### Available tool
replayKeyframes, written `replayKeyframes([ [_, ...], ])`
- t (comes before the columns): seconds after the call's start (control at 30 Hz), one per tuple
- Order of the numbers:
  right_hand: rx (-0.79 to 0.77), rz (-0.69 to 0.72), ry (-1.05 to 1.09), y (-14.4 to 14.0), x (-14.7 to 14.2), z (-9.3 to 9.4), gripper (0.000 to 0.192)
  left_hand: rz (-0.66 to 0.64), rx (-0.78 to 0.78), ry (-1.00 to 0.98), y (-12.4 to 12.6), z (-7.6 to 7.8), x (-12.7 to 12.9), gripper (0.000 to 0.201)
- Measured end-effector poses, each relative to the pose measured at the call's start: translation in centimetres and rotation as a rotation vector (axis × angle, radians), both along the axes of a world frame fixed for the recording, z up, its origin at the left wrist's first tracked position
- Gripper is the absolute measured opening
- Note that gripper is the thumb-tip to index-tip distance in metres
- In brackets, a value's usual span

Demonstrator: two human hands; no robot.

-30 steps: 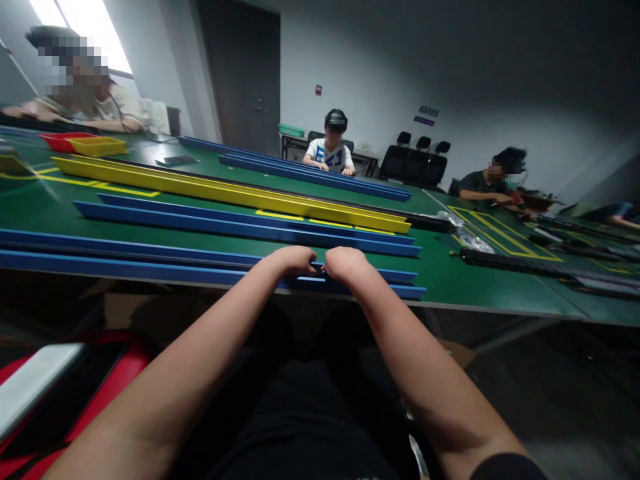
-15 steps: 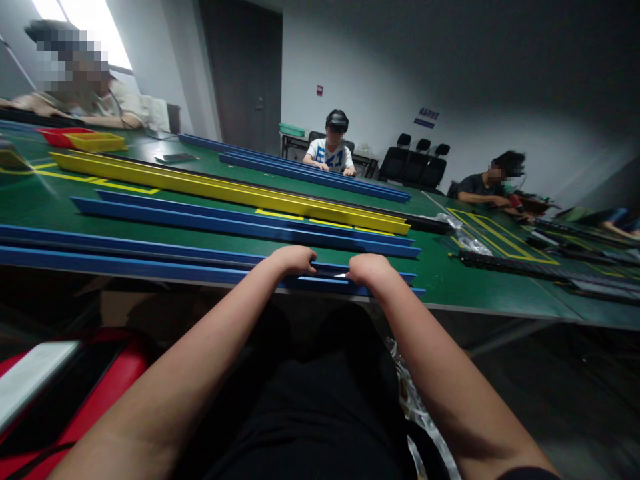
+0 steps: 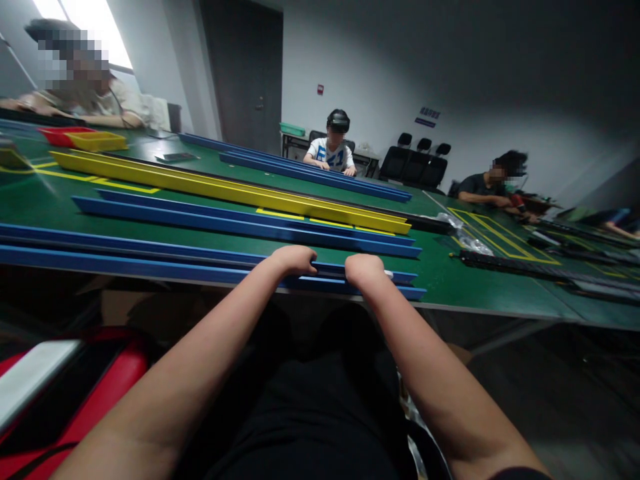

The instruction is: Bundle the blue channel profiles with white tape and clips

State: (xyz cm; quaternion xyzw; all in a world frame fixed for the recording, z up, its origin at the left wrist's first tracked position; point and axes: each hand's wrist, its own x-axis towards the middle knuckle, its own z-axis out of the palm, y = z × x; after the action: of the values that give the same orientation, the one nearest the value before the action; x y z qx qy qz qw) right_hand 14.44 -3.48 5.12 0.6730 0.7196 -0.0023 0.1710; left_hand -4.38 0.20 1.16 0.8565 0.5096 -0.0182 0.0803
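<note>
Smooth green tabletop [image 3: 475, 287]: long, straight-walled blue channel rail [image 3: 175, 268] directly under left hand [image 3: 296, 260] and right hand [image 3: 364, 269], both curled, whether gripping cannot be told; angular yellow rail [image 3: 225, 189] beyond them.

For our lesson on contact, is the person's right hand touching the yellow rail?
Apart: the head view plainly shows a blue rail between the right hand and the yellow rail.
</note>
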Motion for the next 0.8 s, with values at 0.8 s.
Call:
replayKeyframes([
  [0.8, -0.112, 0.041, -0.067, 0.8, 2.7, 0.0, 0.034, 0.012, -0.011, -0.019, -0.1, 0.1, -0.2, 0.04],
])
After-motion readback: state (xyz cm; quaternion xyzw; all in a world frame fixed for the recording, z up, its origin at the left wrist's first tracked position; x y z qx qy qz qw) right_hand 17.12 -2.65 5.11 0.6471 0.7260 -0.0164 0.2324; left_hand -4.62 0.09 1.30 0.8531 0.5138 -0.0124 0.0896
